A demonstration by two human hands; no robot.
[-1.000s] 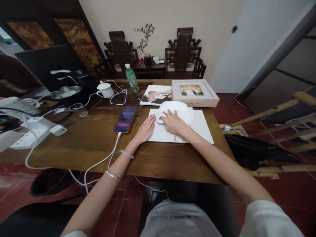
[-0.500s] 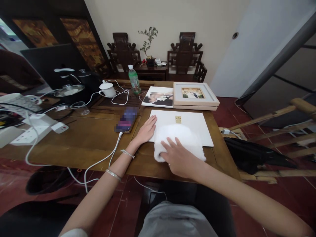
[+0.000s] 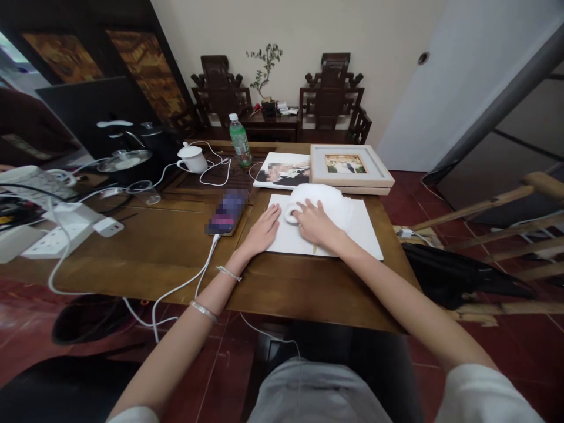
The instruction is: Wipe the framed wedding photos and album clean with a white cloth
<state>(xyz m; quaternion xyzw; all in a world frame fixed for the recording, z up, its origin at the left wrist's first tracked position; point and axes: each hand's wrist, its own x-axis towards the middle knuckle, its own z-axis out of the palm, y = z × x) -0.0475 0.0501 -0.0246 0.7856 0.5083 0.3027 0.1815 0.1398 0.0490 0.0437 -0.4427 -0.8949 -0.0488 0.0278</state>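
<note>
A white fluffy cloth [image 3: 315, 192], folded over, lies on the far part of a flat white panel [image 3: 365, 235] on the table. My right hand [image 3: 315, 223] presses down on the cloth from above, its fingers spread over the near side and gripping its fold. A sliver of a small yellowish plate [image 3: 315, 249] on the panel shows under my right wrist; the rest is covered. My left hand [image 3: 264, 228] rests flat on the panel's left edge, fingers stretched out, holding nothing.
Behind the panel lie a photo print [image 3: 282, 170] and stacked wooden picture frames [image 3: 352, 167]. Left of it are a phone [image 3: 228, 211] with a white cable, a green bottle [image 3: 240, 141], a lidded white cup [image 3: 192, 158] and a power strip [image 3: 66, 232].
My right hand has pushed the cloth away from me, from the panel's near edge to its far part. The near edge is now uncovered. My left hand stays in place.
</note>
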